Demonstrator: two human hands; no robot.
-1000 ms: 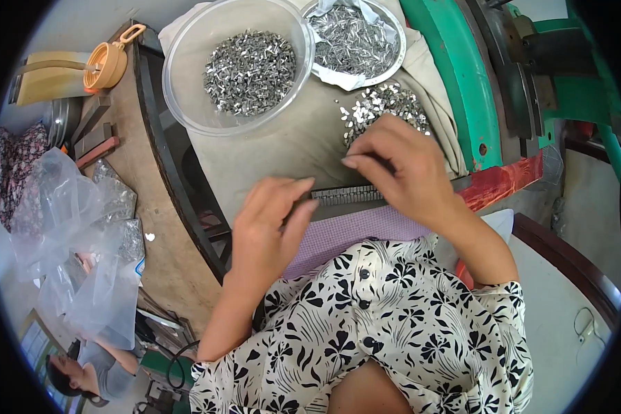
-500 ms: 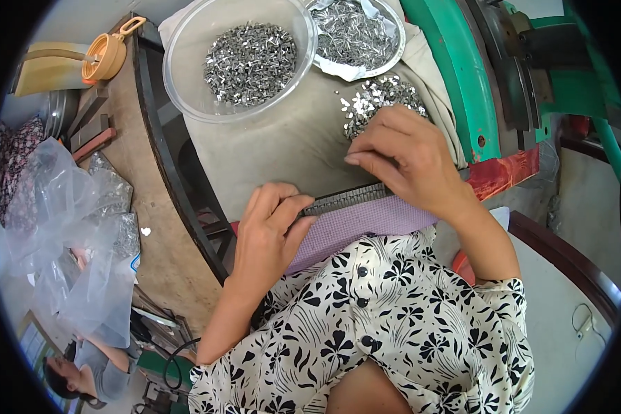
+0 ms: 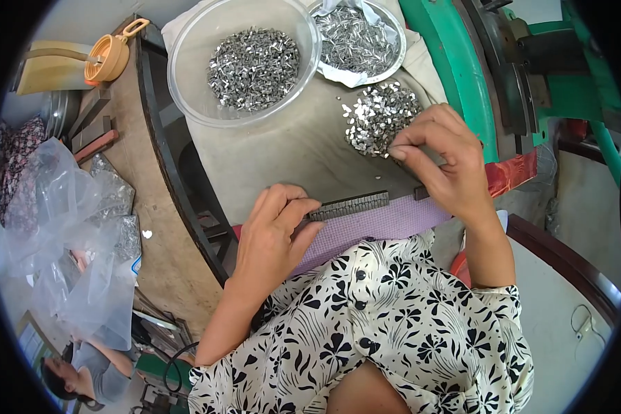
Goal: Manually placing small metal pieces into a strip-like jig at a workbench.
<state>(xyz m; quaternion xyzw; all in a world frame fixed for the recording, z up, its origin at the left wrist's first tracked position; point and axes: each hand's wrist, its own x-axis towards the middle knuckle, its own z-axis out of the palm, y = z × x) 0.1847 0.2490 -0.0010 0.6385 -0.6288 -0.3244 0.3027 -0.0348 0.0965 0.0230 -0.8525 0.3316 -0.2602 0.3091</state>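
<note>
My left hand [image 3: 272, 224] grips the left end of a dark slotted metal bar [image 3: 352, 205] between thumb and fingers. A row of narrow upright slots or pieces runs along the bar, which lies at the near edge of the cloth. My right hand [image 3: 448, 155] is at the right near side of a loose pile of small shiny metal pieces [image 3: 376, 117]. Its thumb and forefinger are pinched together; whatever is between them is too small to make out. Below that hand a short dark block [image 3: 421, 193] shows in part.
A clear plastic bowl [image 3: 179, 90] of small metal pieces and a lined round dish [image 3: 399, 58] of thin slivers stand at the back. Green machinery [image 3: 455, 69] borders the right. Left are a wooden bench [image 3: 162, 234], plastic bags [image 3: 62, 207] and another person [image 3: 96, 369]. Purple cloth [image 3: 366, 224] lies nearest me.
My right hand has moved rightward and slightly nearer me, uncovering more of the metal pile and the bar's right end. My left hand stays on the bar.
</note>
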